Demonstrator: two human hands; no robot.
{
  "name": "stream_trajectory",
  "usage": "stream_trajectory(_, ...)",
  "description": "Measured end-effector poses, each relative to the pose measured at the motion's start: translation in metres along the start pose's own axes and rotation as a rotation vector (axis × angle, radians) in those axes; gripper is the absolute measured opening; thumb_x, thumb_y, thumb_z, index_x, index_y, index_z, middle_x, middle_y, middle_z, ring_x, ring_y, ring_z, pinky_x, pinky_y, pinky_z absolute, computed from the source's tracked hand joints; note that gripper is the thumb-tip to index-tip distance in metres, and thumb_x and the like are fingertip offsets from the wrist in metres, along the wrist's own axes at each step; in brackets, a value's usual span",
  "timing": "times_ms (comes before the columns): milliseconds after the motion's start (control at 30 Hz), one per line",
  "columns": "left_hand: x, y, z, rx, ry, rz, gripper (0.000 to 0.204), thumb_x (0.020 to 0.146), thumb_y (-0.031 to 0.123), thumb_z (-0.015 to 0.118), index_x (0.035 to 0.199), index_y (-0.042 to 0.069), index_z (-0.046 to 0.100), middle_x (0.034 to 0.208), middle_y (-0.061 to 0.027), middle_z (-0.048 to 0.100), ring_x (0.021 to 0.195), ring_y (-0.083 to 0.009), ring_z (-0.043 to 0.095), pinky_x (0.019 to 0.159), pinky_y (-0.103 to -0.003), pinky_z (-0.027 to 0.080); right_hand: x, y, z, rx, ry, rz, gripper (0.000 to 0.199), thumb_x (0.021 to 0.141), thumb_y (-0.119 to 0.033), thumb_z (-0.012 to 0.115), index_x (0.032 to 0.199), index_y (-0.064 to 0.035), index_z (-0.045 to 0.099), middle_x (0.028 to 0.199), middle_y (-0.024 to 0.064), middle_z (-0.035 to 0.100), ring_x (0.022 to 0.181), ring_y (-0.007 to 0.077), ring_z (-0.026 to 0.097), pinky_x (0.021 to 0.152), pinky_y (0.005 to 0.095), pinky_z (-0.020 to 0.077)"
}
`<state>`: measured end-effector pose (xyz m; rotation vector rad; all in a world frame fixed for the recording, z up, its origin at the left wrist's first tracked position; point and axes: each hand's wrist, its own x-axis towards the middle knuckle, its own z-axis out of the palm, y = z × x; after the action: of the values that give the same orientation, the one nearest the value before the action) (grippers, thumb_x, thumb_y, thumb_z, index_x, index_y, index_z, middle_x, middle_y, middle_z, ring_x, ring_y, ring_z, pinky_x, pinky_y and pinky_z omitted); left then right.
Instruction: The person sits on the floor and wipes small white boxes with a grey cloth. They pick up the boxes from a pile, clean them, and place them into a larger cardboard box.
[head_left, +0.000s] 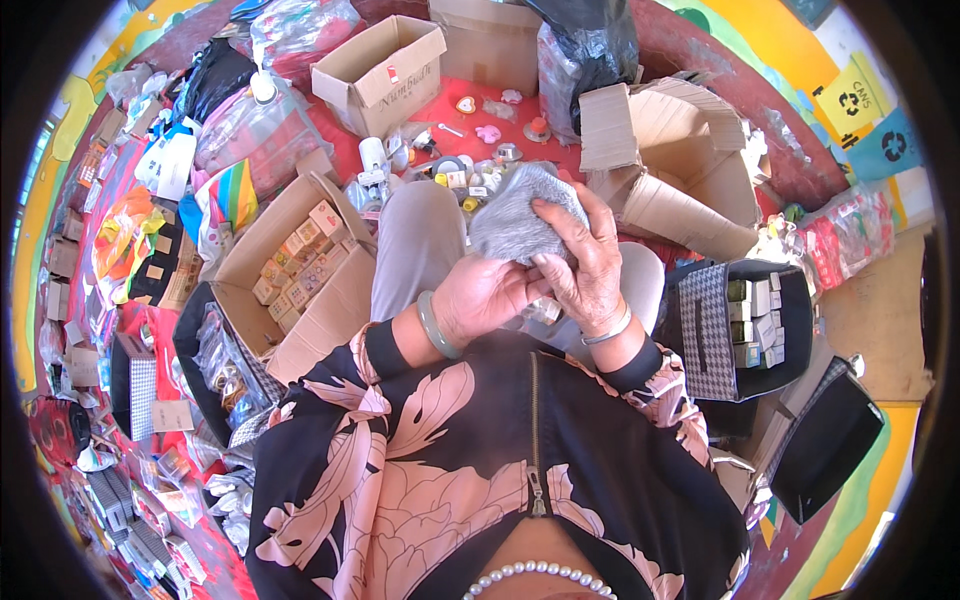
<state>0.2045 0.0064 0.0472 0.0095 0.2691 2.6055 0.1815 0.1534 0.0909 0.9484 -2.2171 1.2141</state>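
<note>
A bunched grey fabric piece (525, 215), soft and streaked, is held up over my lap; what kind of item it is, I cannot make out. My right hand (585, 255) pinches its right side, with thumb and fingers pressed on the cloth. Beneath its lower edge, my left hand (485, 300) supports it, its fingers partly hidden by the fabric. Just beyond the cloth lies a pile of small bottles and jars (470, 180), several with yellow parts, on a red floor covering (455, 105).
To the left an open cardboard box (240, 245) holds several small patterned boxes (295, 265). On the right stand an empty torn carton (690, 160) and a houndstooth storage bin (710, 330) with small packages. Another carton (385, 75) and a black plastic bag (600, 50) are at the far side.
</note>
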Motion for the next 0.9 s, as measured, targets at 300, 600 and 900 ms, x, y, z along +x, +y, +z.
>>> stream_trajectory(300, -0.005, 0.0, 0.008, 0.373, -0.019, 0.094, 0.037, 0.091, 0.013, 0.052, 0.125, 0.003, 0.044, 0.118, -0.0096, 0.053, 0.112, -0.0205, 0.051, 0.097, -0.037, 0.04, -0.004, 0.042, 0.005, 1.157, 0.448, 0.777, 0.037, 0.095, -0.027, 0.04, 0.12, -0.0022, 0.051, 0.115, 0.011, 0.057, 0.102, 0.0212, 0.056, 0.088, 0.0348, 0.0458)
stream_trajectory(600, -0.001, 0.01, 0.001, 1.324, 0.089, 0.643, 0.059, 0.069, 0.006, 0.07, 0.121, -0.002, 0.041, 0.111, -0.013, 0.051, 0.104, -0.0225, 0.054, 0.087, -0.034, 0.046, -0.011, 0.017, 0.004, 0.427, -0.011, 0.326, 0.042, 0.087, -0.012, 0.057, 0.126, 0.0, 0.048, 0.125, 0.0105, 0.051, 0.112, 0.0184, 0.051, 0.098, 0.0322, 0.0371)
stream_trajectory(900, -0.01, 0.027, 0.002, 1.757, 0.098, 0.878, 0.061, 0.065, 0.001, 0.071, 0.121, -0.001, 0.045, 0.115, -0.0153, 0.047, 0.104, -0.0293, 0.054, 0.089, -0.035, 0.045, 0.014, 0.015, 0.006, 1.244, 0.469, 0.952, 0.039, 0.095, -0.03, 0.046, 0.12, 0.0, 0.048, 0.109, 0.0071, 0.057, 0.097, 0.0153, 0.055, 0.086, 0.0299, 0.0448)
